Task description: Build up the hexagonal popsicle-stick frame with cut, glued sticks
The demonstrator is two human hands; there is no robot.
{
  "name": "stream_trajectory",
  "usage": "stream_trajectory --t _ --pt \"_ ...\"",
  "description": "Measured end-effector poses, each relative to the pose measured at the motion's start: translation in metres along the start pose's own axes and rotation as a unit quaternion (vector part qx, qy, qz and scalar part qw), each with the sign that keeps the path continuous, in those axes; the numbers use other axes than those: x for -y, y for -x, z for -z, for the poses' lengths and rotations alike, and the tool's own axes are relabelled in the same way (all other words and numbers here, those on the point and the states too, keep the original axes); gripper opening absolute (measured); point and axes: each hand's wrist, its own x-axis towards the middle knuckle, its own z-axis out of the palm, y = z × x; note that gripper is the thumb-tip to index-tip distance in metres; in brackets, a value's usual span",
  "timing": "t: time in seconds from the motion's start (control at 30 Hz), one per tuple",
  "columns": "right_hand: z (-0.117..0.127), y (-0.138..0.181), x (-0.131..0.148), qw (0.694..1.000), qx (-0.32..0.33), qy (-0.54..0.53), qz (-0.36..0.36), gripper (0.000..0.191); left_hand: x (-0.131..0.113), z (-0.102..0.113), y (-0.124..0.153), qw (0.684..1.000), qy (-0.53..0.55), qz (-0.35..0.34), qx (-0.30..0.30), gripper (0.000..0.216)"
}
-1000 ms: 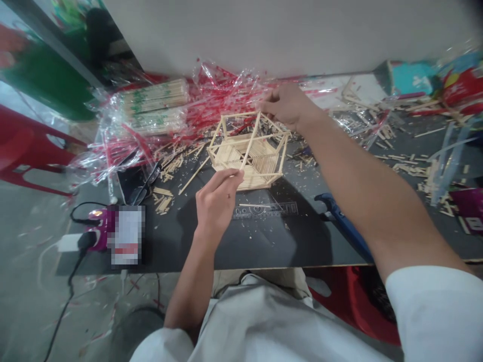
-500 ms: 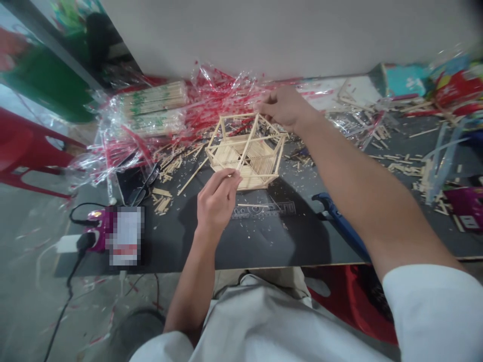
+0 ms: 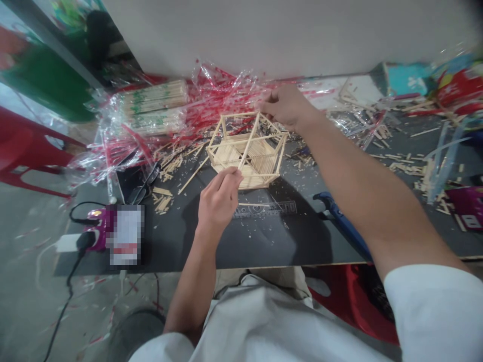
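A six-sided frame of thin wooden sticks [image 3: 260,178] with a slatted floor stands on the dark table. A long wooden stick [image 3: 249,145] slants across it from the far rim toward me. My left hand [image 3: 219,196] pinches the near end of this stick, at the frame's front left. My right hand [image 3: 284,106] is closed at the frame's far rim, beside the stick's upper end. Whatever its fingertips hold, if anything, is hidden. A clear ruler [image 3: 281,207] and a loose stick lie in front of the frame.
Packs of wooden sticks [image 3: 154,98] and crumpled red-and-clear wrappers [image 3: 222,90] fill the back. Cut stick pieces [image 3: 163,200] are strewn on both sides. A blue-handled tool [image 3: 341,221] lies under my right forearm. A phone [image 3: 126,235] and a power plug [image 3: 86,241] are at left.
Hardly anything differs. My left hand and the frame sit a few pixels further right in the picture; both hands keep the same pose.
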Motion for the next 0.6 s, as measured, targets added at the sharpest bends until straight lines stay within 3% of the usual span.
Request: stream_trajectory --t 0.13,0.33,0.47,0.6 --pt "0.000 -0.001 -0.001 1.000 0.002 0.006 0.001 0.034 -0.004 0.006 -0.003 0.999 -0.019 0.002 0.029 0.012" --pt "0.000 -0.004 -0.004 1.000 -0.004 -0.002 0.014 0.037 0.001 0.027 -0.016 0.991 -0.011 -0.020 0.135 0.018" --pt "0.000 0.000 0.002 1.000 0.000 -0.016 0.005 0.038 0.011 0.030 -0.019 0.991 0.008 -0.071 0.117 0.012" --pt "0.000 0.007 0.010 1.000 -0.005 -0.022 -0.001 0.038 0.016 0.026 -0.017 0.992 0.020 -0.075 0.104 0.010"
